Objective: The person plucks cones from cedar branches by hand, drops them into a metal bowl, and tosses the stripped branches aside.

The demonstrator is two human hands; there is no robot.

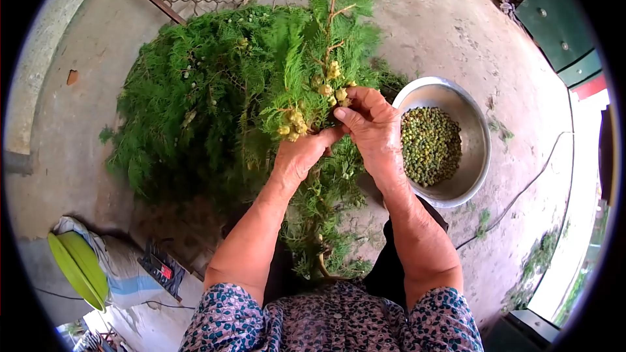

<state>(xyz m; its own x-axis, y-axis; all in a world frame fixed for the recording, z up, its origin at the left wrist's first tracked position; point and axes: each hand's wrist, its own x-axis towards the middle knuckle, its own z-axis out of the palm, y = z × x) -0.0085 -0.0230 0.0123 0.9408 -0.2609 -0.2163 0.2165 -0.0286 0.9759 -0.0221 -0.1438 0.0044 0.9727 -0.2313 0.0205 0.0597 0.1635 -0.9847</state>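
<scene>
Steadying a cone-bearing branch [332, 16] over a heap of greenery [189, 91].

Gripping the branch beneath its yellowish cones [295, 125] with the left hand [301, 155], fingers closed and partly hidden; reaching to the upper cones with the right hand [377, 129], thumb and forefinger bent inward, too unclear to tell whether pinching one. Just beside, on the floor [417, 32], a metal bowl [478, 150] of small green-brown pieces [429, 146].

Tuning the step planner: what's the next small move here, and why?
Probably pinch off one cone with the right hand: its fingertips are at the cones on the branch, the left hand seems to steady it, and the bowl alongside already holds loose cones. Whether the right grip has closed on one is unclear.
</scene>
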